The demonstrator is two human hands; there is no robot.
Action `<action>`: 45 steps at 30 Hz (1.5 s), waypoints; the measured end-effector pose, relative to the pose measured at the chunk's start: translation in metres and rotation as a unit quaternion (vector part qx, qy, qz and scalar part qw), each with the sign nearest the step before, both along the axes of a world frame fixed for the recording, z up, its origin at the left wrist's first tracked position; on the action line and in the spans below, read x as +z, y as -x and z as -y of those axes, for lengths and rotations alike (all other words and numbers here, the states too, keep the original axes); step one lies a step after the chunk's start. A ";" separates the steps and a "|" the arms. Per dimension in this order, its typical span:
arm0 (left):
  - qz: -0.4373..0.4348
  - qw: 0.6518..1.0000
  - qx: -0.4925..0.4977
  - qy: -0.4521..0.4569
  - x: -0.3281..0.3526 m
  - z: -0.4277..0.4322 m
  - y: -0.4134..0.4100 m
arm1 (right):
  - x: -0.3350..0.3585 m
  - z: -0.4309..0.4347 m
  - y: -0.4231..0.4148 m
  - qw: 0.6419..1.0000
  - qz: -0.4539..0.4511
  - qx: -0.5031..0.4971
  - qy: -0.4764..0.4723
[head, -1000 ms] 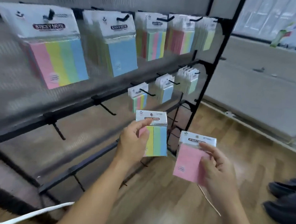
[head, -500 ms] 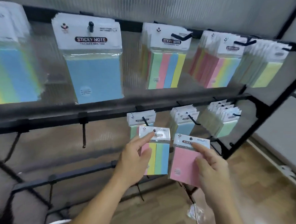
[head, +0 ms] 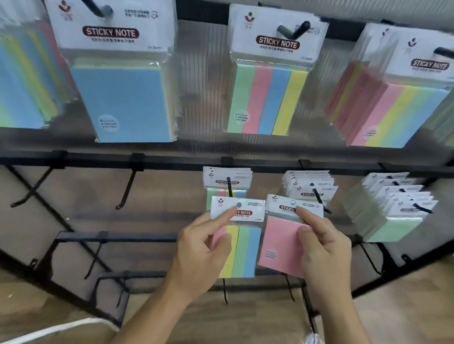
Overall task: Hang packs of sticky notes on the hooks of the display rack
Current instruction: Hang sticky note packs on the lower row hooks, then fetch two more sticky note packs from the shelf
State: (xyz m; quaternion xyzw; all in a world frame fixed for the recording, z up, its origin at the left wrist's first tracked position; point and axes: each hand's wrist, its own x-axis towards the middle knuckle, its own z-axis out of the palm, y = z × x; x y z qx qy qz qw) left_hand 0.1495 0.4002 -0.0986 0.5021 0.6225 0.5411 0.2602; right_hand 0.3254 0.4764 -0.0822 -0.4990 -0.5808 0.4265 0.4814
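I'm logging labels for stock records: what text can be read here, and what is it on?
"STICKY NOTE": blue pack, top row.
"STICKY NOTE": green-pink-blue-yellow pack, top row.
"STICKY NOTE": top-right pack, slightly blurred.
"Y NOTE": held striped pack in the left hand; a finger hides the start.
"STICKY": pink pack in the right hand; a finger hides the rest.
All smaller print: too small to read.

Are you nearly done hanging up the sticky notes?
Partly. Done: top-row packs and middle-row packs hang on hooks. In hand: the left hand holds a striped pack, the right hand a pink pack; neither looks hooked yet. Left: those two, and bare hooks on the middle bar and below.
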 end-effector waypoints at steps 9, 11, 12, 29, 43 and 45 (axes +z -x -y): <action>0.045 0.994 0.104 0.000 -0.003 0.006 -0.030 | -0.001 -0.015 -0.034 0.999 -0.030 0.021 0.001; 0.062 0.991 0.119 -0.007 0.002 0.004 -0.037 | 0.000 -0.019 -0.043 0.999 -0.034 0.014 -0.002; 0.070 0.989 0.126 -0.011 0.003 0.003 -0.040 | 0.001 -0.021 -0.047 0.999 -0.034 0.011 -0.005; 0.097 0.976 0.193 0.024 -0.004 -0.005 -0.047 | -0.010 -0.036 -0.066 0.999 0.010 0.022 -0.027; 0.098 0.980 0.158 0.070 -0.001 -0.021 -0.032 | -0.012 -0.050 -0.053 0.992 0.111 0.058 -0.017; 0.089 0.980 0.151 0.093 0.000 -0.026 -0.026 | -0.010 -0.057 -0.050 0.988 0.140 0.071 -0.005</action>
